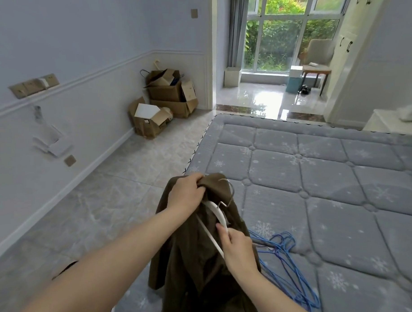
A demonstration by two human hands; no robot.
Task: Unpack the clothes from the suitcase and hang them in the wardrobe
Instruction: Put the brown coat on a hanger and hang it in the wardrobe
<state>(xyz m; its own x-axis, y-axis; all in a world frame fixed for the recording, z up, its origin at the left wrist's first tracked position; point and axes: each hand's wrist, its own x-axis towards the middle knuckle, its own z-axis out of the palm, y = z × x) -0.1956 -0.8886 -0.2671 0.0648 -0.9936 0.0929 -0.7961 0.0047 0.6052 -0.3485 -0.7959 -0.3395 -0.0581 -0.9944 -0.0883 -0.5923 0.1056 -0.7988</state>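
Over the near corner of the mattress [329, 175], both hands work one garment. Right hand [238, 250] grips the white hanger [217, 217] by its lower arm, fingers curled round the bar, thumb on top. Left hand [186, 194] bunches the top edge of the brown jacket [199, 268], probably collar or shoulder, fabric pinched in a closed fist. Hanger's metal hook [227, 193] pokes out just past the left fist. Jacket hangs down from the two hands, lower part draped at the mattress edge.

Handling guess: jacket looks soft, floppy, medium weight; it folds and sags wherever unsupported, so it wants holding at the collar or shoulder seam, not mid-panel. Hanger looks stiff, light, smooth, so fabric may slide off the arm if tilted. Best to hold the hanger near the hook once both shoulders are seated.

Just beside the right hand, a loose pile of blue wire hangers [285, 258] lies on the mattress; thin, likely tangle-prone.

Farther off: cardboard boxes [168, 96] against the left wall, a chair [318, 56] by the window [287, 31], tall white cupboard doors [350, 38] at right, possibly the wardrobe. Suitcase not visible.
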